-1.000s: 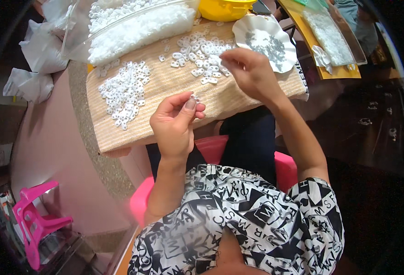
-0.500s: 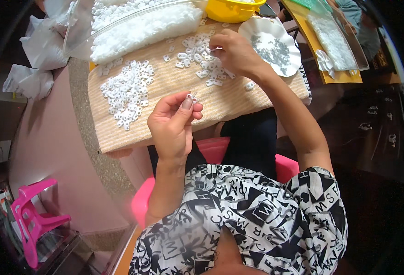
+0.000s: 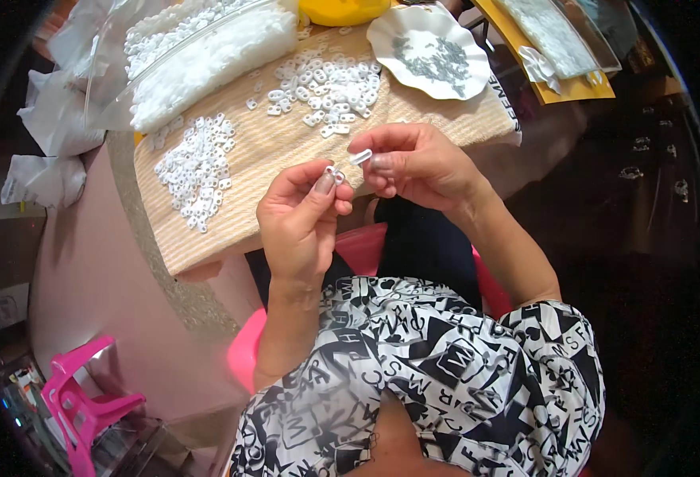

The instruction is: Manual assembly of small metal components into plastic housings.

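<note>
My left hand pinches a small white plastic piece between thumb and fingertips. Close to its right, my right hand grips a white oval plastic piece by thumb and forefinger; a small gap parts the two pieces. On the striped cloth beyond my hands lie two heaps. The left heap is of little white two-holed pieces, the middle heap of white oval pieces. A wavy-rimmed white plate at the back right bears many tiny grey and white parts.
A clear container full of white pieces stands at the far left, beside white plastic bags. Behind the heaps is a yellow bowl. A yellow table with another tray is at the far right. A pink stool stands at lower left.
My right hand has come back from the middle heap toward my left hand, bringing a white oval piece. The left hand keeps its pinch. The view has shifted slightly.
</note>
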`<action>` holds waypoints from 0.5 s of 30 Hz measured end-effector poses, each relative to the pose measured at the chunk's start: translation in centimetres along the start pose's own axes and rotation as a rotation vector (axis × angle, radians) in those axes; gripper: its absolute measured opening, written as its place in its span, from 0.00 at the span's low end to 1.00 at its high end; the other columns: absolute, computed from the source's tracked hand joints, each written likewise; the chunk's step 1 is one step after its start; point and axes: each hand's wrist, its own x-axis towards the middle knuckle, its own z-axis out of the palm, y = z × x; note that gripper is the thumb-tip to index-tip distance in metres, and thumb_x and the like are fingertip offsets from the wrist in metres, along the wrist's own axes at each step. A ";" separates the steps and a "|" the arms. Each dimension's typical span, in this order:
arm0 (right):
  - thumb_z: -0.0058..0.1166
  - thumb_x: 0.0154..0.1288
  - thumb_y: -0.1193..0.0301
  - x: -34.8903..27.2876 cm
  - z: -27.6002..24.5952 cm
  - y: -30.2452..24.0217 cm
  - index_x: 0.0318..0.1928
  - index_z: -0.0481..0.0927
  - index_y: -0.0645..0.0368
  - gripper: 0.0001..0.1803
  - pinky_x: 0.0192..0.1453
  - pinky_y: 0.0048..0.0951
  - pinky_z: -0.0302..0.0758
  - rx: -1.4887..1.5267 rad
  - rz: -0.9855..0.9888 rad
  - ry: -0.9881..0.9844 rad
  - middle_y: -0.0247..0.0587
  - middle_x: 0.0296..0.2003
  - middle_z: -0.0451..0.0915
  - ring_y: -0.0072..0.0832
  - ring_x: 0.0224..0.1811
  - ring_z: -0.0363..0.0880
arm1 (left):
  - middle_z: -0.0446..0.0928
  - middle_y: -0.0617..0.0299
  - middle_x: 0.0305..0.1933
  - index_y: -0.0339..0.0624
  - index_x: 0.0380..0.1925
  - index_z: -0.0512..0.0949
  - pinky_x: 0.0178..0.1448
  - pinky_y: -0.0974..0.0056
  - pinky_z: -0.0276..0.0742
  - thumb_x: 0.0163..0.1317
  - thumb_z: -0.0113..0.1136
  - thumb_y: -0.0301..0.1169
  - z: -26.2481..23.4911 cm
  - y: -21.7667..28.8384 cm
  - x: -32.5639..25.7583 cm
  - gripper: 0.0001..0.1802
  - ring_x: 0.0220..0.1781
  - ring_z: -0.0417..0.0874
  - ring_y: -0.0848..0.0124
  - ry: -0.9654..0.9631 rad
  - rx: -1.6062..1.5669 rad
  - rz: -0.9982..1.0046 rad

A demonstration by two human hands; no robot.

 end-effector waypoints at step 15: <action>0.51 0.57 0.76 -1.2 0.4 1.3 0.42 0.74 0.66 0.12 0.32 0.17 0.73 -0.259 -0.131 0.070 0.37 0.32 0.78 0.19 0.32 0.75 | 0.75 0.52 0.31 0.29 0.38 0.72 0.31 0.70 0.74 0.56 0.51 0.19 -0.1 -1.5 -0.2 0.09 0.29 0.77 0.69 -0.048 0.048 -0.073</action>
